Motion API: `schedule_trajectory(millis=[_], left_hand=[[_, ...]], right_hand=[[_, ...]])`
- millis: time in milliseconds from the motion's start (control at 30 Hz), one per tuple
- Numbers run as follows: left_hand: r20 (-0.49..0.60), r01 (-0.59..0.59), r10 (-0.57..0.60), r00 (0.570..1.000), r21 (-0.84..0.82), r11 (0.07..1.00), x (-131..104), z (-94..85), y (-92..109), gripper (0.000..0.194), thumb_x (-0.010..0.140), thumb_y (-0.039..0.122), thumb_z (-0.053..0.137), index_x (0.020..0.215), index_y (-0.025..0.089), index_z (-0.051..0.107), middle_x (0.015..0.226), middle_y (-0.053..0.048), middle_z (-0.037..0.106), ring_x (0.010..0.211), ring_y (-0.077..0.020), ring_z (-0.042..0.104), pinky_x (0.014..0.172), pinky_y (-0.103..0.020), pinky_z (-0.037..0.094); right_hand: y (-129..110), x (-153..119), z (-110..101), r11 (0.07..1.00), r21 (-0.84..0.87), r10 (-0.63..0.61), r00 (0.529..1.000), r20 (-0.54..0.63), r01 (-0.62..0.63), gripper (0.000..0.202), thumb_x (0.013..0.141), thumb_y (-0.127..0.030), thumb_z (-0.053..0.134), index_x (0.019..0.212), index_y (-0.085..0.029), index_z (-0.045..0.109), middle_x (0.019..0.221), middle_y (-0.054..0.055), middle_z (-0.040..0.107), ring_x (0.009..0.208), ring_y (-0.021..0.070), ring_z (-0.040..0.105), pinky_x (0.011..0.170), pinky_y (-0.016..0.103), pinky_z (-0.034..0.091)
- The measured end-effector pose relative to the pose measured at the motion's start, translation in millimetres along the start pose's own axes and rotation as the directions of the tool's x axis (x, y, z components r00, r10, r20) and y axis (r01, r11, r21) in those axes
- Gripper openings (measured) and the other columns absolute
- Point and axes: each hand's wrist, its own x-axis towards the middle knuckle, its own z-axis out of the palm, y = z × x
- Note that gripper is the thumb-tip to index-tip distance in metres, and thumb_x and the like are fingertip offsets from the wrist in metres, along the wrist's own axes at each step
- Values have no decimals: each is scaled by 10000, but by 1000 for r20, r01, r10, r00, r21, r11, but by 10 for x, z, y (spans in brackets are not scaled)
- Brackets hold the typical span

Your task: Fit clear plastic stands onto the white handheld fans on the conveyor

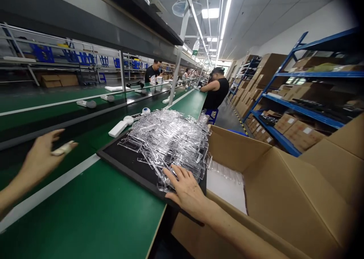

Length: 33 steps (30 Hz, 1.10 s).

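The right hand (187, 192) lies spread on glossy, wiry clear plastic pieces (173, 137) heaped on a flat black tray (127, 164) — fingers apart; the left hand (42, 153), fingers parted, hovers over green matting, seemingly empty.

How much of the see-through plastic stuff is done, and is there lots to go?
A row of clear plastic pieces in the open brown cardboard box looks done. The right hand rests at the edge of the big, messy clear plastic pile; the left hand looks empty. That pile on the flat black tray seems to be what's left: lots!
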Motion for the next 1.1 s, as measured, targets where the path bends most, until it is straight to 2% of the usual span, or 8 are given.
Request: schedule_trajectory(millis=[133, 333, 533, 633, 733, 933, 1033, 1100], left_hand=[[127, -193, 182, 975, 85, 977, 54, 483, 280, 641, 770, 554, 565, 1293, 193, 481, 1231, -143, 545, 1146, -352, 538, 914, -459, 464], [213, -237, 224, 951, 38, 971, 253, 892, 463, 640, 804, 544, 533, 1306, 152, 474, 1239, -155, 518, 1154, -337, 525, 929, -415, 455], [193, -142, 122, 974, 92, 986, 622, 1104, 321, 638, 776, 535, 517, 1289, 156, 486, 1224, -159, 542, 1174, -317, 522, 962, -396, 434], [208, -64, 28, 978, 173, 983, 840, 1161, 267, 652, 784, 527, 507, 1317, 156, 453, 1286, -179, 510, 1208, -322, 497, 970, -399, 419], [222, 9, -58, 973, 219, 976, 1060, 1243, 257, 655, 815, 527, 469, 1329, 123, 430, 1295, -203, 514, 1214, -322, 496, 967, -385, 413], [366, -19, -73, 928, 242, 970, 1393, 1587, 357, 753, 784, 626, 470, 1350, 133, 405, 1278, -195, 558, 1170, -306, 549, 903, -337, 451], [430, -52, -99, 897, 327, 944, 1418, 1743, 413, 789, 624, 540, 686, 1300, 196, 469, 1234, -195, 569, 1112, -365, 578, 885, -404, 455], [419, -47, -137, 898, 402, 914, 1377, 1795, 426, 784, 569, 434, 740, 1272, 197, 485, 1244, -222, 535, 1085, -407, 582, 872, -459, 448]], right_hand=[[47, 53, -26, 999, 35, -27, 999, 41, 26, 570, 834, -317, 634, 1358, -184, 451, 1315, 173, 529, 1205, 378, 470, 917, 542, 458], [-22, 258, -38, 995, 33, -101, 994, 50, 99, 459, 805, -114, 529, 1260, -173, 516, 1184, 151, 589, 1061, 336, 543, 783, 470, 524], [2, 408, -13, 988, 40, -152, 988, 9, 152, 590, 729, 3, 466, 1297, -157, 493, 1139, 140, 634, 984, 312, 609, 748, 455, 565], [158, 542, -164, 974, 212, -102, 991, 84, 82, 541, 798, -52, 451, 1326, -170, 464, 1092, 115, 659, 925, 243, 654, 710, 357, 590], [359, 698, -357, 928, 364, -126, 986, 110, 78, 478, 876, -168, 460, 1349, -233, 441, 1190, 83, 641, 1022, 219, 649, 795, 324, 580], [553, 1037, -552, 867, 482, -187, 979, 85, 124, 499, 870, -208, 539, 1339, -360, 467, 1243, 7, 634, 1072, 196, 635, 800, 273, 567], [522, 1305, -537, 781, 622, -217, 960, 175, 63, 465, 874, -213, 528, 1320, -344, 502, 1248, 32, 627, 1070, 204, 630, 769, 294, 573], [496, 1505, -485, 662, 750, -254, 935, 246, -17, 433, 885, -207, 488, 1305, -304, 523, 1233, 60, 627, 1012, 200, 646, 735, 314, 573]])
